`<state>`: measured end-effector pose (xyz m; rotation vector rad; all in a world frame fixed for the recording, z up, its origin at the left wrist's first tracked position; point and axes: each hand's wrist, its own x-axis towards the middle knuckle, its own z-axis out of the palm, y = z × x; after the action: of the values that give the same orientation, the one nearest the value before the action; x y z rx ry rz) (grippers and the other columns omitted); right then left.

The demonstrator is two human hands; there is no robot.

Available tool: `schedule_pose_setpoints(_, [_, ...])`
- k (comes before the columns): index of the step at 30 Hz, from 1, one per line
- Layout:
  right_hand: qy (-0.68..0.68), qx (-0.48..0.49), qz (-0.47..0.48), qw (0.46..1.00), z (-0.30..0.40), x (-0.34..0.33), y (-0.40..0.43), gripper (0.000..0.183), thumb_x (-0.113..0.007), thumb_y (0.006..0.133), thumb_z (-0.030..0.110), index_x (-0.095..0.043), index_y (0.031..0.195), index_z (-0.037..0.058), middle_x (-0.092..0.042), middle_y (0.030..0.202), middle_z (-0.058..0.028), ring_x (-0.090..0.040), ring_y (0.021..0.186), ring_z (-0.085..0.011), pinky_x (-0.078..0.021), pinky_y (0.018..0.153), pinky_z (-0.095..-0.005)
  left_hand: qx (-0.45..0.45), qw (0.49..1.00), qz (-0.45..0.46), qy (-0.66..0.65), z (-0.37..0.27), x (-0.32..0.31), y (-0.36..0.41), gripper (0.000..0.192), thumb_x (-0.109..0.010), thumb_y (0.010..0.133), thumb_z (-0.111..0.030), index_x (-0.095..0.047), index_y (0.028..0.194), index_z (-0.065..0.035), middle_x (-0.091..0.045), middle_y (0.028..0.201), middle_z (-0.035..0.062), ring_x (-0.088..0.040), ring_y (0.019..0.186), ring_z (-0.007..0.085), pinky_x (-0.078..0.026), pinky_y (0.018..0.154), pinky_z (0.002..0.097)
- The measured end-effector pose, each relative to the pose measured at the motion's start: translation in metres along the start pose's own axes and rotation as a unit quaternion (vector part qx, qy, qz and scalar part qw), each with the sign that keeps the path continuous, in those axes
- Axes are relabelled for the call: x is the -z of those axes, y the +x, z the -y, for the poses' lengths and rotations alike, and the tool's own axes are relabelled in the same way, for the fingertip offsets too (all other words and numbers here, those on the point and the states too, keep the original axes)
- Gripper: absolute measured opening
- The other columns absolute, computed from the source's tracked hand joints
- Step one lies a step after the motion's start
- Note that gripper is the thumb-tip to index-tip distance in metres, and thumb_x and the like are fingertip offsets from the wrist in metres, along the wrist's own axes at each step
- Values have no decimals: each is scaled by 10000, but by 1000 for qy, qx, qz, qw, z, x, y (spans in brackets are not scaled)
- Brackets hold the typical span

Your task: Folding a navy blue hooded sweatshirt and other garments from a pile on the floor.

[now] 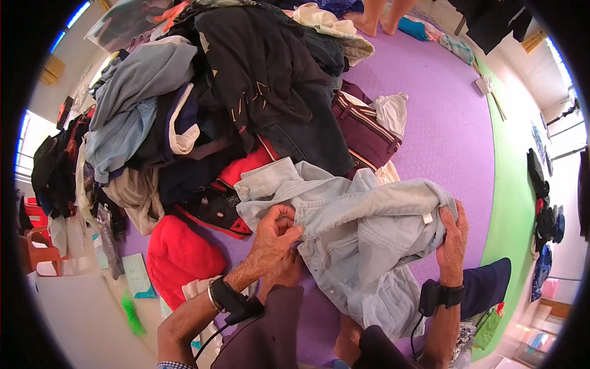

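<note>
A pale blue denim jacket (345, 226) hangs between my two hands, just above the mat. With thumb and fingers, my left hand (279, 230) pinches its front edge. My right hand (452, 235) grips the collar end, close to a small white tag (427, 217) inside the jacket. One buttoned cuff (267, 180) lies to the left, on the near side of the clothes pile. The lower part of the jacket drapes down between my legs. Both wrists carry black strapped devices.
A large heap of clothes (258, 69) rises ahead on the purple mat (442, 115). A red padded garment (184, 258) lies at left, a folded navy cloth (486, 286) at right. Another person's bare feet (373, 23) stand at the far edge.
</note>
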<state>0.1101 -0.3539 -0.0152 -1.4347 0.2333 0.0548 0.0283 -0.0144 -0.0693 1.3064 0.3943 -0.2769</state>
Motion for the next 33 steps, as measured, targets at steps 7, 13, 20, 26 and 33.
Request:
schedule_pose_setpoints(7, [70, -9, -10, 997, 0, -9, 4, 267, -604, 900, 122, -557, 1135, 5, -619, 1024, -52, -580, 933, -122, -465, 828, -245, 5, 1000, -11, 10, -19, -1, -7, 323, -607, 858, -48, -441, 1135, -52, -584, 856, 34, -559, 779, 96, -464, 722, 228])
schedule_pose_setpoints(13, [75, -35, 2, 997, 0, -13, 11, 276, -596, 907, 131, -551, 1149, 8, -615, 1053, -57, -582, 946, -131, -475, 831, -266, 29, 955, 51, 292, -62, -6, -19, 435, -665, 839, -140, -422, 1185, -40, -605, 846, 63, -606, 765, 131, -483, 711, 257])
schedule_pose_setpoints(20, [-54, -27, 152, 987, 54, -53, -13, 267, -641, 860, 122, -598, 1096, 6, -623, 976, -43, -568, 909, -117, -459, 790, -254, -338, 843, 56, 415, -78, -52, 11, 778, -759, 723, -166, -347, 1372, -46, -504, 1237, 139, -538, 1099, 261, -415, 959, 350])
schedule_pose_setpoints(26, [-256, 161, 331, 894, 68, -119, -4, 334, -631, 857, 174, -602, 1171, 63, -626, 1009, -68, -569, 875, -124, -448, 805, -273, -181, 973, 81, 119, -50, -34, 36, 333, -605, 781, 7, -547, 1108, -11, -549, 1157, 113, -527, 1070, 172, -455, 874, 312])
schedule_pose_setpoints(33, [-278, 80, 49, 956, 5, -11, 6, 375, -554, 924, 230, -541, 1261, 68, -624, 1020, -75, -573, 935, -142, -472, 805, -297, -61, 968, -78, -230, 12, 76, -25, 471, -673, 778, -90, -505, 1217, -101, -568, 1186, 63, -518, 1125, 264, -408, 958, 450])
